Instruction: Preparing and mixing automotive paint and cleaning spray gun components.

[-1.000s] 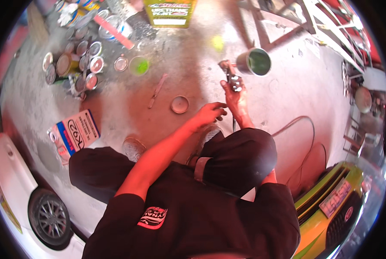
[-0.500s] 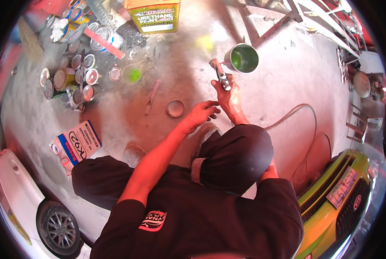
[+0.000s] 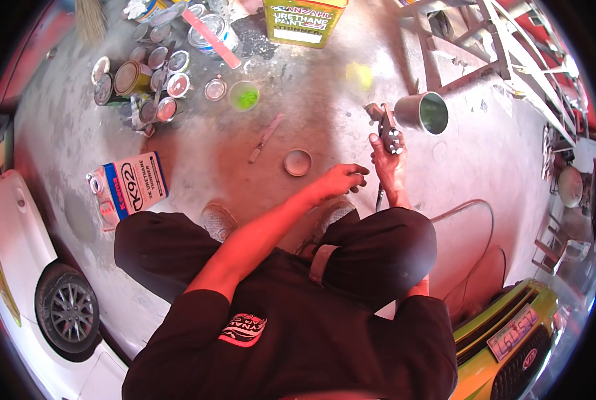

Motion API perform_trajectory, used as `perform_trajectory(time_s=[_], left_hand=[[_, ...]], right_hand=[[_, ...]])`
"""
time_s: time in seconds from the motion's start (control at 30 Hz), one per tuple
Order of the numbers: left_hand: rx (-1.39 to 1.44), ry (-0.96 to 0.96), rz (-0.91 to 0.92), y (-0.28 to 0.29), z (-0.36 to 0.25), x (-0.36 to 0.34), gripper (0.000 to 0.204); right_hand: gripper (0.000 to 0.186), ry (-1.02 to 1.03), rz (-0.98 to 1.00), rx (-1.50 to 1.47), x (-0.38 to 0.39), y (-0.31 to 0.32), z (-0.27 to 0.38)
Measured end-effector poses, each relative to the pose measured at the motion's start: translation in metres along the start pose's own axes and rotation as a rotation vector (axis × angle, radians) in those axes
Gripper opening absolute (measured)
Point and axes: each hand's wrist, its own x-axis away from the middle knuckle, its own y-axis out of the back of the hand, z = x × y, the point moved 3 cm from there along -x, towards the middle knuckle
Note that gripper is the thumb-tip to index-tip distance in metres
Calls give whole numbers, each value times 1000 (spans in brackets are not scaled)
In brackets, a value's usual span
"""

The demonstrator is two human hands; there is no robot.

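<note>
The right hand (image 3: 390, 163) was closed around the spray gun (image 3: 389, 131), up over the floor (image 3: 468, 160), a metal cup (image 3: 412, 112), green inside, right beside it! The left hand (image 3: 339, 181) hung near the right one, loose, fingers half-curled, a round dish (image 3: 298, 163) lying nearby. Toward the floor's far edge stood a yellow-green tin (image 3: 304, 25), paint cans (image 3: 131, 79) crowding the left!

White car (image 3: 21, 227) at left; broom (image 3: 91, 21); yellow-green car (image 3: 481, 367).
</note>
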Motion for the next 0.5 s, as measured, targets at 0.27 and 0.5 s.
perform_trajectory(time_s=[0.27,0.5], left_hand=[[19,8,7,2,2,1,44],[0,-8,12,4,1,3,45]], right_hand=[[47,-26,82,-46,4,4,5],[42,33,-166,-168,-1,14,14]])
